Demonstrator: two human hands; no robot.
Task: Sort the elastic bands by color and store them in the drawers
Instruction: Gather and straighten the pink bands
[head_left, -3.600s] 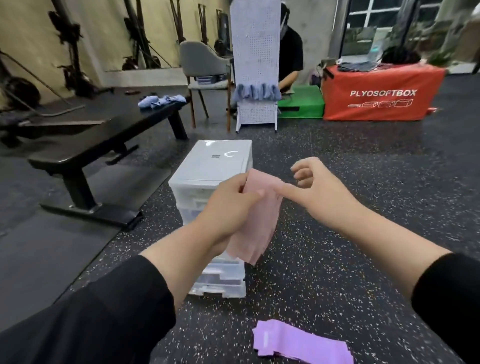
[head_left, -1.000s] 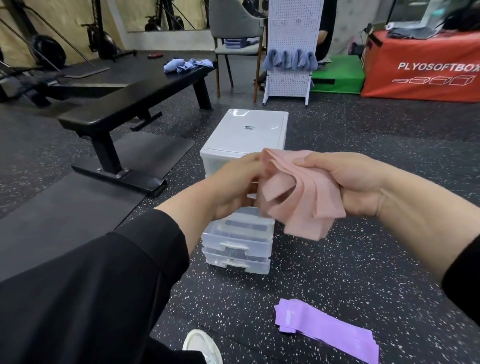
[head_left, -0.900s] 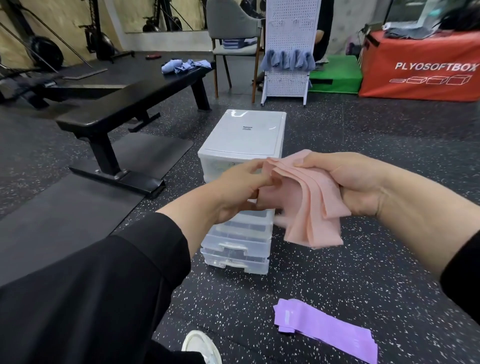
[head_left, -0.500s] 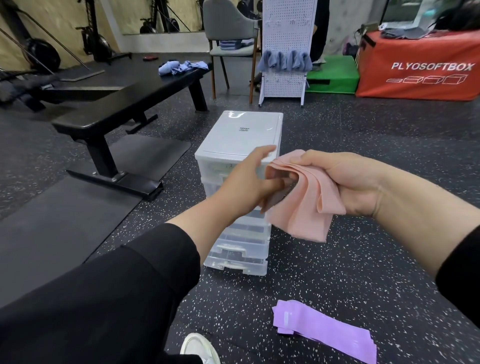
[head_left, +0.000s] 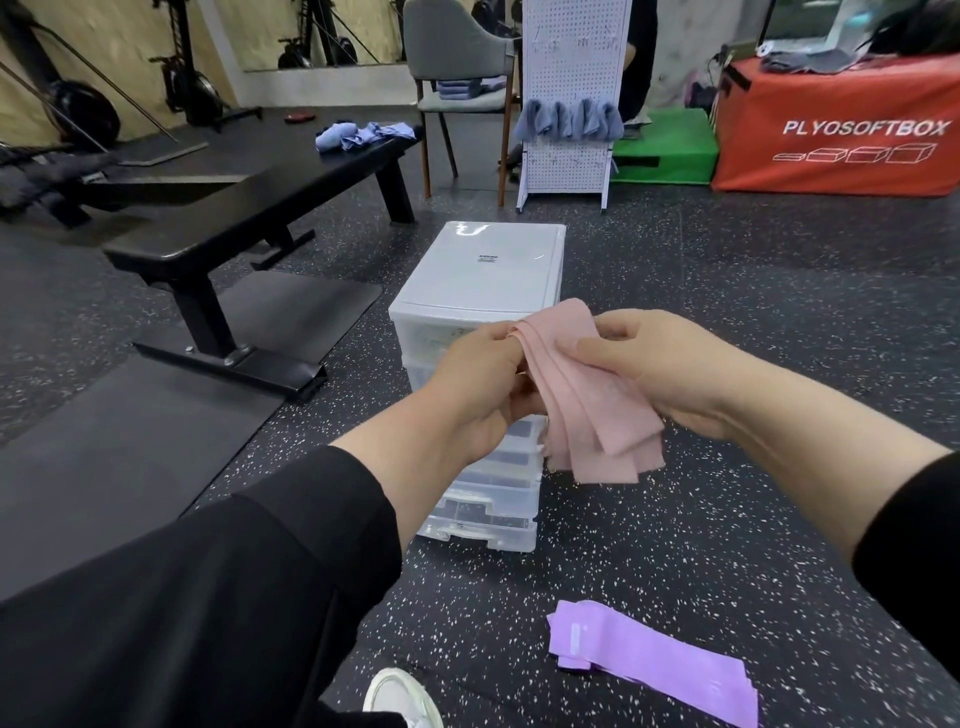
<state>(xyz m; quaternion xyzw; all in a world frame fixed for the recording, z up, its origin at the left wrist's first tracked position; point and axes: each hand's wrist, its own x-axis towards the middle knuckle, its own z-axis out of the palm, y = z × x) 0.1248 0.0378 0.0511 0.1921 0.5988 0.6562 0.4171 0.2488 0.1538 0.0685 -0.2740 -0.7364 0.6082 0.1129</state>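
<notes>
Pink bands (head_left: 592, 400) now bunched, gripped by my left hand (head_left: 480, 387) and right hand (head_left: 660, 364), above drawers (head_left: 483, 291); left regripped after releasing. Stowing next; purple bands (head_left: 660, 660) wait near right.

One head-worn wide-angle view looks forward and down, close over the translucent plastic drawer unit (head_left: 475, 332) at 12 o'clock.

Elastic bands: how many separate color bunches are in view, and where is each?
2. A pink bunch is held in both hands in front of the drawer unit; a purple bunch lies on the floor, nearer the camera. Any inside the drawers can't be made out.
</notes>
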